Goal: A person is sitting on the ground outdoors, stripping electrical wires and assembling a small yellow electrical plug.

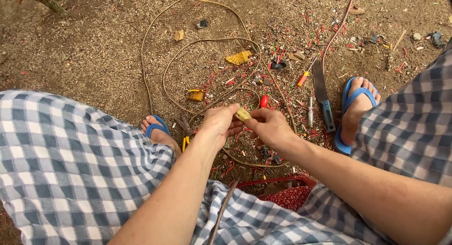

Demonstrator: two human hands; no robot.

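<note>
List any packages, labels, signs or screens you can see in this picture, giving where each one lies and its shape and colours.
No signs, screens or readable labels are in view.
Crumpled yellow wrapper-like scrap: on the dirt beyond the hands, flat and ragged; what it is cannot be told.
Smaller yellow scrap: on the dirt inside the cable loops, folded, yellow-orange.

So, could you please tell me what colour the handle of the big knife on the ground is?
Dark blue-teal, on the knife; the head view shows it.
</note>
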